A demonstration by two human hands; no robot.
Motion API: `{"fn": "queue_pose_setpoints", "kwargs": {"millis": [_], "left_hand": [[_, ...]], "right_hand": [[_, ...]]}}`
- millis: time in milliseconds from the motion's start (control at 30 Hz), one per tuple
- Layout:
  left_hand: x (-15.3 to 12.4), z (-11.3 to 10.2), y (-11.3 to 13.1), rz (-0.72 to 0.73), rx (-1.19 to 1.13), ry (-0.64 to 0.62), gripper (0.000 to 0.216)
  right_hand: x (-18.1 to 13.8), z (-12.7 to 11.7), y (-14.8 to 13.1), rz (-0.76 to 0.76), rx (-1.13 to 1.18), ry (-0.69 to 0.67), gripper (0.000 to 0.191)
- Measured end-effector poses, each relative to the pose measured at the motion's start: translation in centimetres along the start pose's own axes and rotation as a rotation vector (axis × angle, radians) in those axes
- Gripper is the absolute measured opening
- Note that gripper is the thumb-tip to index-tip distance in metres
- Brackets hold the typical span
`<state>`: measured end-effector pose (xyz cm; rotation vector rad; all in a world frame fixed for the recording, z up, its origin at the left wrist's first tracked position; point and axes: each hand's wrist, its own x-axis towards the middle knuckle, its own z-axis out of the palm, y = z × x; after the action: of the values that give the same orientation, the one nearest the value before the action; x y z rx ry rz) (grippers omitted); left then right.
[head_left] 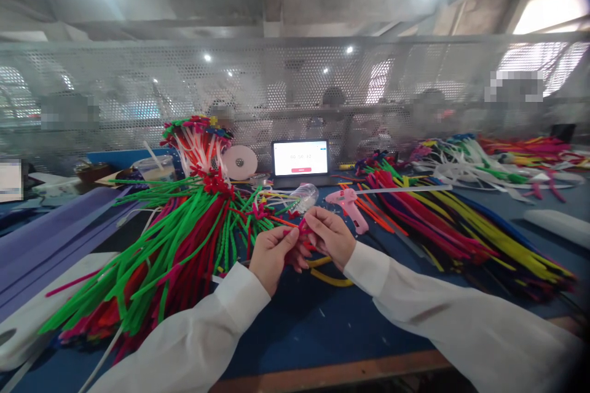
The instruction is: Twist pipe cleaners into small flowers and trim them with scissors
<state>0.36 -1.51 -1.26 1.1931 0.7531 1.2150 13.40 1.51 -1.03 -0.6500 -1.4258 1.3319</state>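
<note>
My left hand (273, 255) and my right hand (330, 235) meet over the middle of the blue table (322, 325), both in white sleeves. Their fingers are pinched together on a small pink pipe cleaner piece (302, 228) held between them. Yellow pipe cleaner bits (329, 278) lie on the table just under the hands. A pink glue gun (349, 204) lies just beyond my right hand.
A big heap of green and red pipe cleaners (170, 258) spreads at the left. Red, yellow and blue ones (442, 227) lie at the right. Behind stand a tablet (300, 158), a tape roll (240, 162), a plastic cup (154, 169) and a perforated screen (295, 86).
</note>
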Motion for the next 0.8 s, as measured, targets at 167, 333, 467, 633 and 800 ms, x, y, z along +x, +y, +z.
{"fn": "queue_pose_setpoints", "kwargs": {"millis": [167,333,467,633,800], "left_hand": [[0.0,0.1,0.0,0.005,-0.067,0.004,0.021],[0.1,0.0,0.0,0.005,-0.043,-0.018,0.021],[0.0,0.0,-0.1,0.022,0.078,-0.018,0.023],[-0.1,0.0,0.1,0.050,0.196,-0.031,0.024],[-0.1,0.0,0.1,0.050,0.225,-0.032,0.025]], "right_hand": [[-0.3,0.7,0.2,-0.027,0.107,0.021,0.024],[-0.3,0.5,0.0,0.025,0.132,-0.005,0.024],[0.0,-0.2,-0.3,0.109,0.101,-0.064,0.031],[0.2,-0.6,-0.7,0.202,0.141,-0.099,0.023],[0.1,-0.6,-0.9,0.264,0.175,-0.143,0.022]]}}
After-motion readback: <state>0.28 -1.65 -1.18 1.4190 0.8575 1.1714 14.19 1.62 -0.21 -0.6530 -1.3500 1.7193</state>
